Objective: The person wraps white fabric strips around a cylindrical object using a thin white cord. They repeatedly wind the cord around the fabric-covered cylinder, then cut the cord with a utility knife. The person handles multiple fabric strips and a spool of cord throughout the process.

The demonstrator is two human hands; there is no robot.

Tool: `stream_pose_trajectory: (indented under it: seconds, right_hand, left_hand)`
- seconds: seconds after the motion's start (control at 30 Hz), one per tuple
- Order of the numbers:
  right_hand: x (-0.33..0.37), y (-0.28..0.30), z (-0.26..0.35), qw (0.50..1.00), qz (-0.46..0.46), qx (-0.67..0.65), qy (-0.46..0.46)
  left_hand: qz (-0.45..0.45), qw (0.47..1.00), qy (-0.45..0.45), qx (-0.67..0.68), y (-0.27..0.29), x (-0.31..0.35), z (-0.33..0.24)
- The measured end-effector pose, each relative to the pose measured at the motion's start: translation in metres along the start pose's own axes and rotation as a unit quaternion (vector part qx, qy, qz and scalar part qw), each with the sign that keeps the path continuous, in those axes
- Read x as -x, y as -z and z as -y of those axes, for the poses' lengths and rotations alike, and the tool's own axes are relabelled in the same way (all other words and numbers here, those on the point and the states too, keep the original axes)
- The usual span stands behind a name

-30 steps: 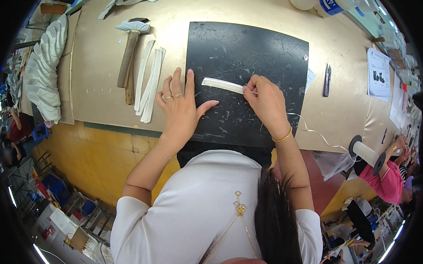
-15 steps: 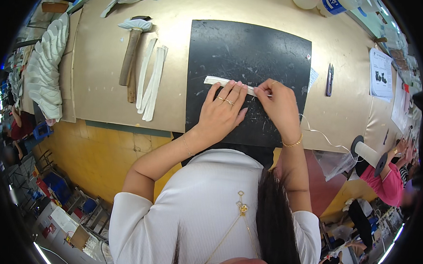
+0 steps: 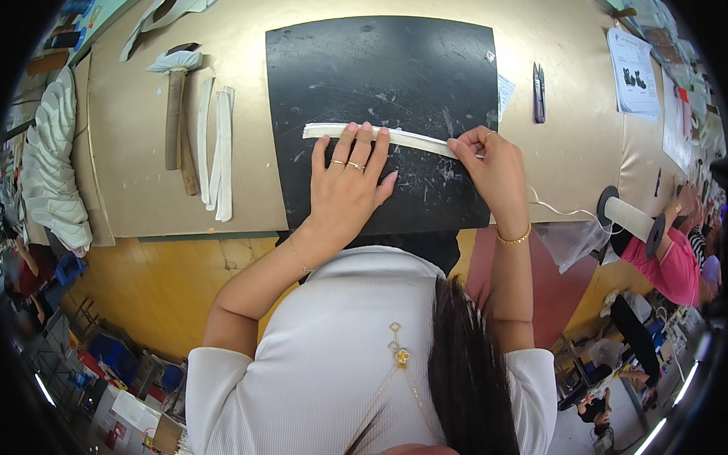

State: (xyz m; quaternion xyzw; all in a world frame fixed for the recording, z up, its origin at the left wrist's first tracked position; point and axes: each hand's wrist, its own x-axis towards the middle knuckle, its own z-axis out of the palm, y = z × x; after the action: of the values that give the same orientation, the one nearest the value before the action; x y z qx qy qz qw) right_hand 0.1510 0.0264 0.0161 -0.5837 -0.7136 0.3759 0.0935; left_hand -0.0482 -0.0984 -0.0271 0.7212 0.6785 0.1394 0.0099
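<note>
A narrow white strip lies across the black mat, slightly slanted down toward the right. My left hand rests on its left part, fingers stretched and spread, fingertips pressing it down. At the strip's right end, my right hand has thumb and forefinger pinched on it, near the mat's right edge. From below this hand a thin white cord runs to a white spool with dark flanges. My right fingers hide how cord and strip meet.
Left of the mat lie more white strips and a hammer with a cloth-wrapped head. A stack of pale curved pieces stands farther left. Thread snips and printed sheets lie right; a plastic bag hangs by the spool.
My right hand has moved right along the strip, away from my left hand, exposing more of it. My left fingers have spread slightly while staying on the strip. The whole view has shifted.
</note>
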Motion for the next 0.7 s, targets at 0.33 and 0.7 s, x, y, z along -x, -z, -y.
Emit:
stream_pose_trajectory:
  seconds: [0.33, 0.7]
  right_hand:
    - [0.000, -0.005, -0.002, 1.000, -0.002, -0.011, -0.008]
    - [0.000, -0.009, -0.006, 1.000, -0.007, 0.012, 0.018]
  left_hand:
    - [0.032, 0.999, 0.012, 0.016, 0.008, -0.008, -0.012]
    - [0.069, 0.996, 0.032, 0.052, 0.020, -0.019, -0.011]
